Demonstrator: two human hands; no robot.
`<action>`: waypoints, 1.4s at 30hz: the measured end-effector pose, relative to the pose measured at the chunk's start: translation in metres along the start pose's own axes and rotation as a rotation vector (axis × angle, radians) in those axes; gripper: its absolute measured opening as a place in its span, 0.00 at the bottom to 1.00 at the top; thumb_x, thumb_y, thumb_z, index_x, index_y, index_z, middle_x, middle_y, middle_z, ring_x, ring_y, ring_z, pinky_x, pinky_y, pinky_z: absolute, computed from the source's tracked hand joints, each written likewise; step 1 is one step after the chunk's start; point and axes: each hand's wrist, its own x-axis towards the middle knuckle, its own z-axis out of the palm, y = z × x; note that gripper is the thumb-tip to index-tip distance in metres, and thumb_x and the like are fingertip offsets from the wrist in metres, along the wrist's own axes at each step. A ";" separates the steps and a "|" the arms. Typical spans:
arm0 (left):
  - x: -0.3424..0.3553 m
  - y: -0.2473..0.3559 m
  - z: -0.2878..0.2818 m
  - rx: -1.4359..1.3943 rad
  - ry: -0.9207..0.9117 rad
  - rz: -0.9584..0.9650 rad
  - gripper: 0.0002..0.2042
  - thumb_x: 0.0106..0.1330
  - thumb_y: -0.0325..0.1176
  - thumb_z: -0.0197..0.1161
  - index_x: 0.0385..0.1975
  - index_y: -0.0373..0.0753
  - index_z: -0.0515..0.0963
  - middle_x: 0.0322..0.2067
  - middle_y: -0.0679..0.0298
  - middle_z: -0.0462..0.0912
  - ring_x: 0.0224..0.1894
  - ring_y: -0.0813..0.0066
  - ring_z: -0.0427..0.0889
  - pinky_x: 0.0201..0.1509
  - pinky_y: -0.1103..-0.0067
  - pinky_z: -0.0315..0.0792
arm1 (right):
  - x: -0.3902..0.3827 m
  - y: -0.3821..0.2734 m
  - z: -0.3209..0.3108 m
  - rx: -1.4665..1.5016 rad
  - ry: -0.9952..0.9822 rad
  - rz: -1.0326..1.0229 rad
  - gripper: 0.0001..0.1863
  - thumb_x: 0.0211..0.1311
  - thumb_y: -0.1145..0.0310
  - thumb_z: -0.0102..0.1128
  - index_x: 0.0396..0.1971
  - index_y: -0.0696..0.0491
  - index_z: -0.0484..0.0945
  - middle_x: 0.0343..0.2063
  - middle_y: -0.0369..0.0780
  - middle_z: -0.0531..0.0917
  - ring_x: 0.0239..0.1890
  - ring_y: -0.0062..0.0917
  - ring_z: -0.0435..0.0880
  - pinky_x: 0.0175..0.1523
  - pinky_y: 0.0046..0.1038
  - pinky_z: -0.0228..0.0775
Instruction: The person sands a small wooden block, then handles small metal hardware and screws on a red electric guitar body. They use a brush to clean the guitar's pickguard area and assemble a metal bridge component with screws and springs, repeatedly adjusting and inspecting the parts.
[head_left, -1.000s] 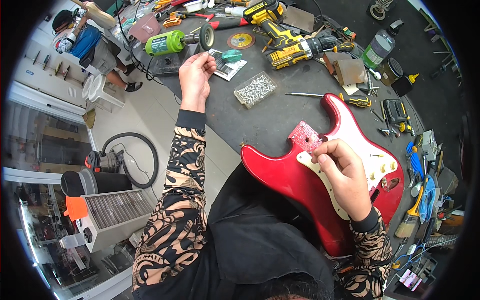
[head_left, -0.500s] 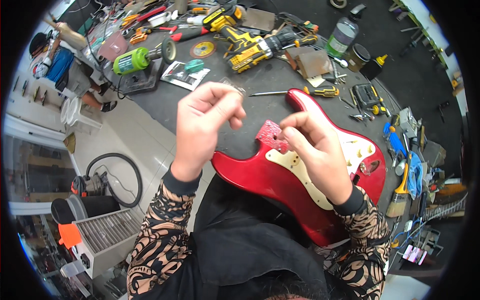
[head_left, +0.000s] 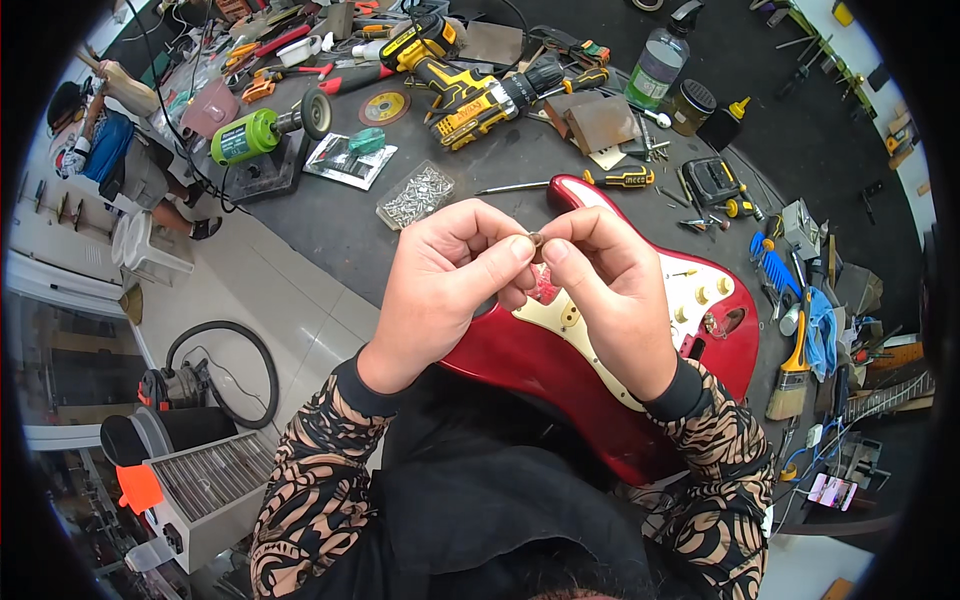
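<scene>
Above a red electric guitar body (head_left: 530, 375), my left hand (head_left: 440, 280) and my right hand (head_left: 620, 300) meet with thumbs and forefingers pinched together. Between the fingertips is a small brownish round piece (head_left: 537, 241), too small to name exactly. The guitar body lies tilted over the bench edge and my lap, with a cream pickguard (head_left: 600, 352) and several knobs on its face. My hands partly cover its red-flecked neck pocket. Just beyond my left hand stands a clear box of small screws (head_left: 415, 196).
A screwdriver (head_left: 620, 178) lies past the guitar. Farther back are a yellow drill (head_left: 490, 105), a green grinder (head_left: 248, 138) and a spray bottle (head_left: 657, 70). A brush (head_left: 790, 385) lies to the right. At the left, a person (head_left: 120, 155) stands near a white stool (head_left: 150, 247).
My hands were apart and have come together at the fingertips, with a small piece now showing between them. The screw box, mostly hidden before, is in plain sight.
</scene>
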 end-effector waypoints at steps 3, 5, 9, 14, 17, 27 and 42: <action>-0.001 -0.001 -0.004 -0.007 -0.037 -0.012 0.07 0.80 0.28 0.66 0.45 0.30 0.83 0.35 0.61 0.90 0.35 0.79 0.89 0.40 0.81 0.84 | 0.001 -0.001 -0.001 -0.073 -0.007 -0.055 0.07 0.78 0.70 0.67 0.45 0.59 0.84 0.36 0.32 0.86 0.37 0.13 0.79 0.44 0.21 0.73; -0.001 -0.001 -0.006 0.024 -0.067 -0.024 0.07 0.81 0.29 0.66 0.46 0.30 0.83 0.37 0.60 0.90 0.38 0.79 0.90 0.42 0.81 0.85 | 0.002 -0.003 -0.004 -0.114 -0.009 -0.051 0.07 0.77 0.71 0.67 0.45 0.59 0.84 0.36 0.32 0.86 0.37 0.13 0.80 0.44 0.22 0.74; -0.002 0.002 -0.007 0.102 -0.080 -0.028 0.07 0.80 0.29 0.67 0.45 0.30 0.83 0.37 0.61 0.91 0.38 0.79 0.90 0.43 0.81 0.85 | 0.004 -0.010 -0.008 -0.139 -0.070 0.044 0.07 0.75 0.71 0.67 0.42 0.61 0.85 0.34 0.35 0.87 0.37 0.16 0.84 0.44 0.24 0.77; 0.001 0.011 -0.011 0.190 -0.121 -0.125 0.06 0.78 0.28 0.69 0.42 0.31 0.85 0.33 0.62 0.90 0.34 0.81 0.89 0.39 0.82 0.83 | 0.006 -0.018 -0.011 -0.259 -0.115 0.075 0.08 0.71 0.71 0.67 0.39 0.62 0.85 0.32 0.38 0.89 0.37 0.19 0.86 0.45 0.26 0.80; 0.002 0.014 -0.014 0.231 -0.155 -0.147 0.06 0.77 0.28 0.69 0.41 0.31 0.85 0.32 0.62 0.90 0.33 0.81 0.89 0.39 0.82 0.83 | 0.007 -0.017 -0.012 -0.299 -0.129 0.073 0.08 0.73 0.71 0.66 0.40 0.62 0.85 0.33 0.38 0.89 0.37 0.19 0.87 0.46 0.26 0.80; 0.048 -0.006 -0.150 -0.029 0.482 0.187 0.05 0.75 0.30 0.68 0.42 0.35 0.85 0.32 0.63 0.89 0.29 0.77 0.86 0.34 0.79 0.81 | 0.002 0.000 -0.009 -0.281 -0.123 0.054 0.07 0.77 0.73 0.64 0.45 0.61 0.83 0.35 0.36 0.86 0.37 0.16 0.81 0.45 0.23 0.76; 0.094 -0.033 -0.253 0.053 0.638 0.147 0.06 0.78 0.31 0.69 0.44 0.35 0.83 0.34 0.65 0.88 0.33 0.78 0.86 0.39 0.79 0.83 | -0.004 0.021 0.000 -0.360 -0.240 0.112 0.06 0.76 0.74 0.64 0.45 0.60 0.83 0.37 0.40 0.88 0.38 0.23 0.87 0.45 0.27 0.80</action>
